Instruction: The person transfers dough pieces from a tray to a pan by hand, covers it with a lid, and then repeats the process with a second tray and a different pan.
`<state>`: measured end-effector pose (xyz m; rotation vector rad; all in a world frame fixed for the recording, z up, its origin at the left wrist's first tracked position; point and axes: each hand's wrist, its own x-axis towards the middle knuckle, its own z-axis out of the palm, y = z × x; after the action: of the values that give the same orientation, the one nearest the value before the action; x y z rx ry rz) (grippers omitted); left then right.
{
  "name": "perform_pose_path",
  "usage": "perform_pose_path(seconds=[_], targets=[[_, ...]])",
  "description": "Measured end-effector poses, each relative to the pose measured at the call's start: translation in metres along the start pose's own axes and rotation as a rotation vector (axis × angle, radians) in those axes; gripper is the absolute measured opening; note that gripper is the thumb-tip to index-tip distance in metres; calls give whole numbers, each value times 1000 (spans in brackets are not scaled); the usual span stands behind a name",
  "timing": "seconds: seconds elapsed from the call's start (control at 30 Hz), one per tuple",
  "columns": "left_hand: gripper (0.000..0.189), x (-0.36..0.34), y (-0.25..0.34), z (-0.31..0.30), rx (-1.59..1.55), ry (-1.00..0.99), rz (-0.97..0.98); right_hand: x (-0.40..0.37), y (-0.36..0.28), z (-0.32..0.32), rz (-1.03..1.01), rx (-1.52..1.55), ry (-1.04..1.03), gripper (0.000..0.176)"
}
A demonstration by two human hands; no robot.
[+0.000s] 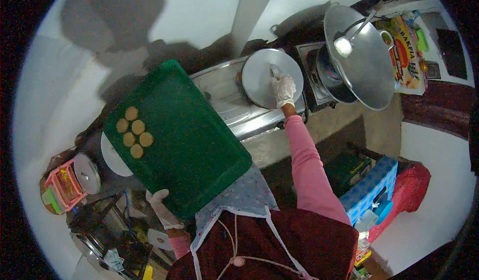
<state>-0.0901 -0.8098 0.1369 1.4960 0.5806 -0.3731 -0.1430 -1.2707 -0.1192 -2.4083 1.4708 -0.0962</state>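
My right hand [284,89], in a thin clear glove, is over a round pale plate or pan [259,83] on the steel stove. Its fingers are closed round a metal fork-like utensil [275,70]. A large green tray [187,140] lies tilted in front of my body. Several round, flat, light-brown pieces [138,127] sit together at its left side. At the tray's lower left edge is my left hand [158,200], also gloved, closed on the rim, with part of it hidden beneath.
A big metal wok [369,70] holding a ladle [344,45] stands on the right burner. Beyond it is a yellow printed bag [406,55]. A white plate [115,155] shows behind the tray. At far left sits a pink basket [65,185] beside a round lid [87,173].
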Motion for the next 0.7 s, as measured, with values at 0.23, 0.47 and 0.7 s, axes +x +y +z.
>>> perform_pose_path(seconds=[0.23,0.47,0.7], targets=[[50,-3,-23,-23,167,-28,130,-4,0,-1,-98,12,56,38],[52,-21,-40,-25,-38,91,93,-7,6,-4,-154,96,128,41],[48,-6,-44,-29,11,-47,82,-79,32,-69,63,497,-150,38]])
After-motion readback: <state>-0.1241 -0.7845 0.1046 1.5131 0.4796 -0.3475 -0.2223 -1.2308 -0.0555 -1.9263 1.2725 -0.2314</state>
